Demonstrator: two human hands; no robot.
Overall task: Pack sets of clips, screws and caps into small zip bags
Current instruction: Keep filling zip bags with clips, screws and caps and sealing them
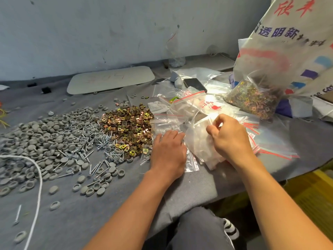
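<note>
- left hand point(167, 150) flat, fingers straight, pressing loose zip bags point(164, 123) onto desk point(86, 213)
- right hand point(230, 136) curled, pinching bag bundle point(200, 147)
- left of hands: piles of caps point(36, 138), screws point(101, 141), clips point(129, 127)
- far right: clip sack point(252, 101)

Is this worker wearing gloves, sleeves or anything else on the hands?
No. The left hand and right hand are bare, with no gloves, watch or rings visible. Both forearms show no sleeves. Below them are dark grey trousers.
</note>
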